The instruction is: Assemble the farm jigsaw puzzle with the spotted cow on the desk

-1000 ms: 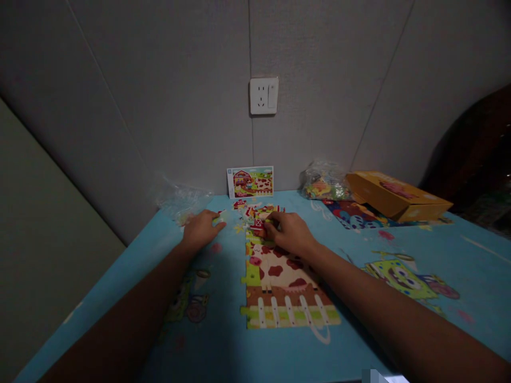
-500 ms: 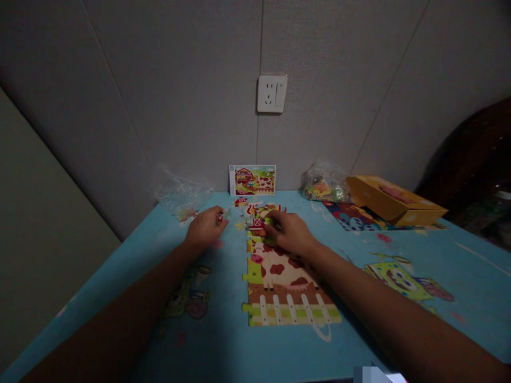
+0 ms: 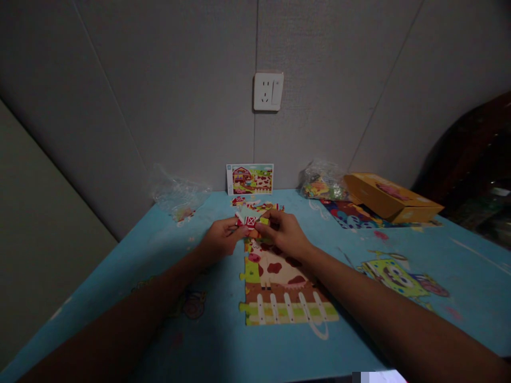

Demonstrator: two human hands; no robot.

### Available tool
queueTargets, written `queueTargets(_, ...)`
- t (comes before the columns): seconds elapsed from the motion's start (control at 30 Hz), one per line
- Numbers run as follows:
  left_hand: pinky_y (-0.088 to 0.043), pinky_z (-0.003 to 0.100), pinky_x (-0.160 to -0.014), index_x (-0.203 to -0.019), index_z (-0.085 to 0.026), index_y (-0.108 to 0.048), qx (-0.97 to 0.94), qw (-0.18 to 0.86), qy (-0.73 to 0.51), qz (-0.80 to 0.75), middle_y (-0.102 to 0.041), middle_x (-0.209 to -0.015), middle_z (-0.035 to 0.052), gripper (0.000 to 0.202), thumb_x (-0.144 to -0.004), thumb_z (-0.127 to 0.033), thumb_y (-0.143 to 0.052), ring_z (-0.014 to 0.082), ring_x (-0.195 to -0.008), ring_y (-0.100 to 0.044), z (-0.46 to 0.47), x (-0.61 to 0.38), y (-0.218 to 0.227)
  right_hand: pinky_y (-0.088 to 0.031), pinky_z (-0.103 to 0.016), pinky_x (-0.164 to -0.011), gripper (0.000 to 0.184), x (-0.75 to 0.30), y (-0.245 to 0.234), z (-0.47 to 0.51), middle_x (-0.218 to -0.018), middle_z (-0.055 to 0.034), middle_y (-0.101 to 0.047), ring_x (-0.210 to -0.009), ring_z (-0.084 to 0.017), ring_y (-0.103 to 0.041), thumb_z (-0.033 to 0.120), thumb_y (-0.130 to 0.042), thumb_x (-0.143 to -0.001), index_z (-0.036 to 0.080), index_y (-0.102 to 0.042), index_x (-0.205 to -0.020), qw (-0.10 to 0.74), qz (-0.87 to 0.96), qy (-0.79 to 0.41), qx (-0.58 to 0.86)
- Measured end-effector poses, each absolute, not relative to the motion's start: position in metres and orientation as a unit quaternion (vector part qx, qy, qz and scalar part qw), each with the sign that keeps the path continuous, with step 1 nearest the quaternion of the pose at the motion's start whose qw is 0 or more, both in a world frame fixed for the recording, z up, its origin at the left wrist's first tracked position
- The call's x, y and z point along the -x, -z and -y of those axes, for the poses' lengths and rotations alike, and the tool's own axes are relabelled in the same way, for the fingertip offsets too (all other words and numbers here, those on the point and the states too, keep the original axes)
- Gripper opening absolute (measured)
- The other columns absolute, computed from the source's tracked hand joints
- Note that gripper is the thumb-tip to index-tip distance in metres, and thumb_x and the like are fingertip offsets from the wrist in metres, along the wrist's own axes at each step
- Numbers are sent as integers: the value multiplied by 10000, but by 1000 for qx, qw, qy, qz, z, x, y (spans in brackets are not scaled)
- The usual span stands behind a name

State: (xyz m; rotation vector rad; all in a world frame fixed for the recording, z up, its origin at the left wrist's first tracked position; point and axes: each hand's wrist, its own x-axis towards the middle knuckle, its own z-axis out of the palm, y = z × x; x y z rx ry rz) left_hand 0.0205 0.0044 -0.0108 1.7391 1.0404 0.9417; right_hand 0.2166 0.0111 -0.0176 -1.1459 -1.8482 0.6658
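Note:
Between my two hands is a jigsaw piece with a red barn door on it, above the far end of the joined part of the puzzle. My left hand is closed in a pinch on a jigsaw piece at the left side of the barn. From the right, my right hand pinches the barn door piece. The joined part shows a spotted cow and a white fence. Loose pieces lie just beyond my hands, partly hidden by them.
A picture card of the farm leans on the wall below a socket. A clear plastic bag lies back left. Back right are a bag of pieces, a yellow box and a dark printed sheet.
My left hand has moved right with its piece, up to the barn door piece in my right hand. The right hand has stayed almost in place.

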Motion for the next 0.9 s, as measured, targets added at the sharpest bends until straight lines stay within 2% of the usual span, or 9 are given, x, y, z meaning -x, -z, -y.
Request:
queueTargets(0.1,-270,197,-346,-821,-153,-620,-688,462,-377,-414,-432,-400,-85,312,-768,-461,-620,77,-328,-374,-3,-21,9,-387,-239,-528,279,-217,17,-10,-654,1,-613,-577,-128,-525,445,-623,-824,174,-588,-772,420,736,-268,459)
queueTargets(0.23,-292,198,-342,-816,-144,-614,-678,471,-391,-407,-444,-396,-87,311,-751,-449,-631,70,-311,-360,-3,-20,8,-357,-233,-510,318,-217,14,-8,-617,12,-568,-556,-118,-499,471,-628,-816,179,-550,-716,421,730,-257,473)
queueTargets(0.4,-280,188,-335,-759,-153,-578,-677,484,-378,-406,-443,-387,-91,300,-720,-443,-640,63,-306,-371,-1,-20,7,-365,-230,-539,276,-215,14,-8,-663,14,-565,-586,-113,-496,432,-540,-876,172,-578,-793,438,735,-284,432)
queueTargets(0.6,-274,182,-329,-793,-140,-594,-680,483,-369,-410,-474,-412,-82,297,-726,-427,-634,55,-307,-372,0,-20,6,-343,-219,-510,315,-214,17,-8,-609,29,-500,-559,-105,-460,448,-546,-866,178,-532,-704,449,722,-336,405)
queueTargets(0.7,-294,182,-324,-874,-132,-619,-674,491,-370,-410,-581,-519,-48,323,-717,-411,-659,46,-323,-388,-1,-20,7,-347,-222,-507,327,-214,14,-8,-602,23,-504,-552,-105,-454,451,-553,-853,177,-536,-675,456,713,-345,406)
queueTargets(0.8,-338,184,-327,-930,-125,-623,-665,499,-372,-413,-698,-732,25,368,-689,-392,-699,41,-360,-431,-2,-19,9,-350,-222,-501,325,-213,12,-7,-595,22,-510,-541,-101,-441,449,-563,-834,177,-544,-658,464,704,-354,404)
queueTargets(0.9,-355,176,-327,-983,-126,-615,-660,506,-368,-416,-727,-901,71,413,-666,-370,-721,44,-397,-480,-3,-20,12,-352,-224,-496,319,-212,12,-7,-583,20,-519,-534,-104,-444,450,-576,-817,180,-551,-651,473,693,-359,409)
